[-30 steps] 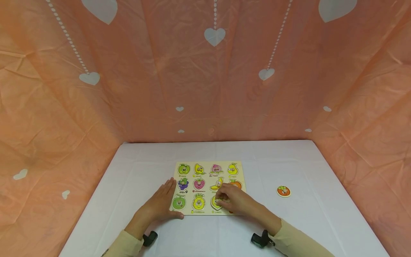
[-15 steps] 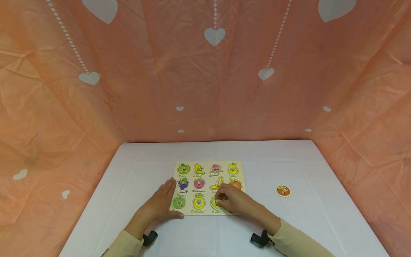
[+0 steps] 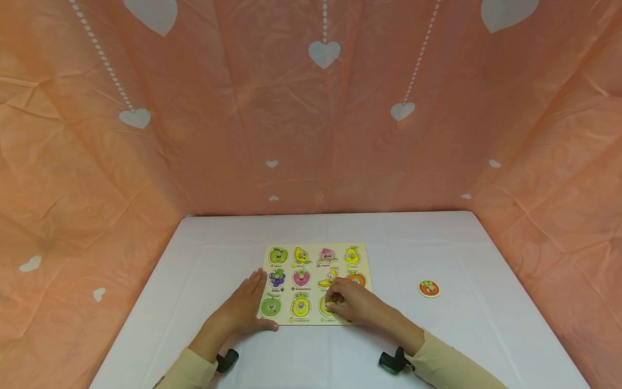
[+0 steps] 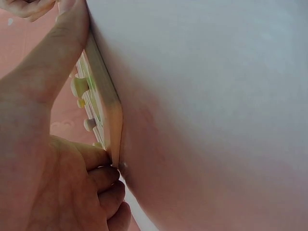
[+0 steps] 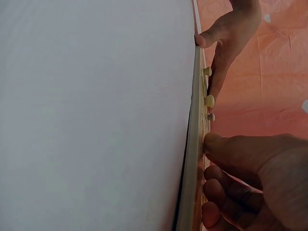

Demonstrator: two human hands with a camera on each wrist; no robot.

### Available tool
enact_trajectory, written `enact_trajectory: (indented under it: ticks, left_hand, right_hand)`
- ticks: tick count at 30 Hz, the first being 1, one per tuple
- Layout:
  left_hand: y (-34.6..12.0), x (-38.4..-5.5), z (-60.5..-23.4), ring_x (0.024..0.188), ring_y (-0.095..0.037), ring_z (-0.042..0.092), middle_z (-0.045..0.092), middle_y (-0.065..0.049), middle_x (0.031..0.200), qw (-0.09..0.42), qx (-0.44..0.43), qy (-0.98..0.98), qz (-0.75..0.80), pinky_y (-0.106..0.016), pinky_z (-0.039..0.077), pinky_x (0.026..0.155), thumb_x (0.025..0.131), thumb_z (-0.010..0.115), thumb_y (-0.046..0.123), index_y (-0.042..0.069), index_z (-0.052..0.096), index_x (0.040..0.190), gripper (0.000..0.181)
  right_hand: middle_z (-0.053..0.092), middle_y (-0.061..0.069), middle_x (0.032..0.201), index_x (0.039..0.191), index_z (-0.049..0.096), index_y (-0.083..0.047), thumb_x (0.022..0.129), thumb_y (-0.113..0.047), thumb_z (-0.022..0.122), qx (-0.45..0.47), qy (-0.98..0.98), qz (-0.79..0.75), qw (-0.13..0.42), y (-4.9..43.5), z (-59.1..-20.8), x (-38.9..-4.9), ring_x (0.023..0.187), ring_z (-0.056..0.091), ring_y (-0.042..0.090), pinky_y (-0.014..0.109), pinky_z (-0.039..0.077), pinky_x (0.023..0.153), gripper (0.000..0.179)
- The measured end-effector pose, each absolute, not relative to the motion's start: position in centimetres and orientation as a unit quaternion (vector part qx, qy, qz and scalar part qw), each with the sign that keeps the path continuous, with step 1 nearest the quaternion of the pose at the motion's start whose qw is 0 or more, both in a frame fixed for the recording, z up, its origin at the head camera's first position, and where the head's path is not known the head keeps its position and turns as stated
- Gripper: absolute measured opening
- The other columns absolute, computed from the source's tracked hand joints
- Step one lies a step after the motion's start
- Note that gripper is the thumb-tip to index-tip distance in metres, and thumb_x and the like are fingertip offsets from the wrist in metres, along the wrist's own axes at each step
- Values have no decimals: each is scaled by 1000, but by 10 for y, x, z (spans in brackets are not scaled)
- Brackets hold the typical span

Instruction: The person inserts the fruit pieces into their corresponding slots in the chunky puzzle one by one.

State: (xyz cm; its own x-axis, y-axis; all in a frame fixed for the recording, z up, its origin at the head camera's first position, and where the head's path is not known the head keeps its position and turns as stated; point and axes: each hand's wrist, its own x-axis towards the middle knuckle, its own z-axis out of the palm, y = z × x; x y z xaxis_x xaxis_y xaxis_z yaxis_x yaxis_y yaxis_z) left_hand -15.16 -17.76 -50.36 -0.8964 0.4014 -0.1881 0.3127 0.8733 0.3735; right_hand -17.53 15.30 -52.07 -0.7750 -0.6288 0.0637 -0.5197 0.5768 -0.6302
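A pale wooden fruit puzzle board point(image 3: 314, 270) with knobbed pieces lies on the white table. My right hand point(image 3: 357, 302) reaches over its front right part and pinches the knob of the yellow lemon puzzle piece point(image 3: 323, 308), in the front row. The lemon is partly hidden by the fingers, as are pieces to its right. My left hand point(image 3: 247, 305) rests against the left edge, fingers extended along it and thumb at the front left corner. In the left wrist view, fingertips touch the board's edge point(image 4: 113, 120). Small knobs point(image 5: 209, 101) stand out from the board in the right wrist view.
A loose round orange-red piece point(image 3: 429, 289) with a green top lies on the white table point(image 3: 466, 329), right of the board. Orange sheeting point(image 3: 233, 183) with white hearts encloses the back and sides. Black wrist cameras point(image 3: 394, 362) hang beneath both wrists.
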Motion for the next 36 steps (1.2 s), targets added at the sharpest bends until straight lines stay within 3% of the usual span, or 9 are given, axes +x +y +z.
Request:
enact_trajectory:
  ticks: [19, 27, 36]
  left_hand:
    - [-176, -150, -499, 163, -45, 17, 17, -34, 173, 135, 182, 959, 173, -55, 19, 134, 77, 94, 52, -16, 20, 163, 133]
    - [-175, -150, -500, 163, -46, 17, 17, -35, 173, 134, 184, 959, 169, -56, 18, 134, 77, 94, 54, -17, 20, 163, 133]
    - [-176, -153, -501, 163, -45, 17, 17, -34, 173, 132, 186, 959, 171, -56, 19, 134, 77, 94, 55, -16, 20, 163, 135]
  right_hand:
    - [64, -12, 99, 104, 77, -14, 96, -18, 83, -314, 884, -337, 83, 160, -520, -170, 90, 56, 2, 24, 56, 81, 11]
    - [61, -11, 95, 103, 77, -13, 95, -11, 81, -314, 876, -361, 59, 175, -520, -166, 84, 57, 2, 21, 55, 75, 9]
    - [64, -9, 96, 100, 76, -11, 93, -7, 83, -293, 873, -388, 35, 194, -518, -165, 88, 62, 2, 24, 59, 79, 10]
